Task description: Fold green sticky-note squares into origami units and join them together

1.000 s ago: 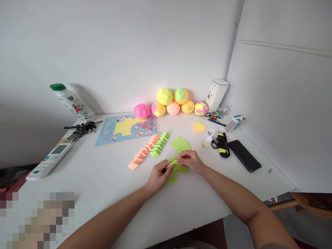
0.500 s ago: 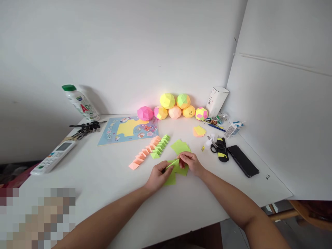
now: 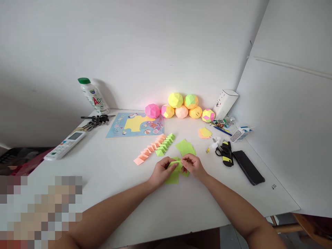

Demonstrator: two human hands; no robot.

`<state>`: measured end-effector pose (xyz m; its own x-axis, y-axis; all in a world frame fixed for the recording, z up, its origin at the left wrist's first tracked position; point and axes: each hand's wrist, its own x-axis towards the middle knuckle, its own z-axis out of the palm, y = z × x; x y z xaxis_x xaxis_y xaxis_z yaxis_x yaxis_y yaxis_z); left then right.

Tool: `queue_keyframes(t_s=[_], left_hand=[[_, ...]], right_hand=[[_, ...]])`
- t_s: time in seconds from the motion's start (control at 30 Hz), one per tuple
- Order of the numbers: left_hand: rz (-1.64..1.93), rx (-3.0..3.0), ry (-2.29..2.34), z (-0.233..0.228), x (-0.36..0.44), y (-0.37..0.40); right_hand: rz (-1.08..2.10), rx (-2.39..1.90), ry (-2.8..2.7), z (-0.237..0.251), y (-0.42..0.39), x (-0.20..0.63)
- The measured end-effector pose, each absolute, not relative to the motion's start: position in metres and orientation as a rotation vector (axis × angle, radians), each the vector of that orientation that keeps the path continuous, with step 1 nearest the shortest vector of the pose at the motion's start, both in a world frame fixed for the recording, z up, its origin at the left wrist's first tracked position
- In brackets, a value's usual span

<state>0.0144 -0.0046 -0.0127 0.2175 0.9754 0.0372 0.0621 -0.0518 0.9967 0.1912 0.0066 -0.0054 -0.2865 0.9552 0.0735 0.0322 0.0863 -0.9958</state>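
Pixelated patch at lower left corner

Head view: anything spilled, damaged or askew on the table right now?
Nothing stands out. Both hands, left hand and right hand, pinch a green paper piece; the folded paper units lie in tidy rows, and the bottle stands with its cap on.

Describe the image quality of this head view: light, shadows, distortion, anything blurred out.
Head view: soft, even daylight, no harsh glare; the bottle casts a faint shadow on the wall behind it. Wide-angle lens bends the table edges and walls outward. Both hands, left hand and right hand, and the green paper are sharp. A pixelated block masks the lower left corner.
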Motion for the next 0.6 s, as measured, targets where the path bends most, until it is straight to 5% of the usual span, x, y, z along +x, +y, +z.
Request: queue_keyframes(t_s=[0.6], left_hand=[[1.033,1.299,0.982,-0.0093,0.0129,-0.0036]], right_hand=[[1.285,-1.016,-1.543,-0.0108,0.0066,0.1888]])
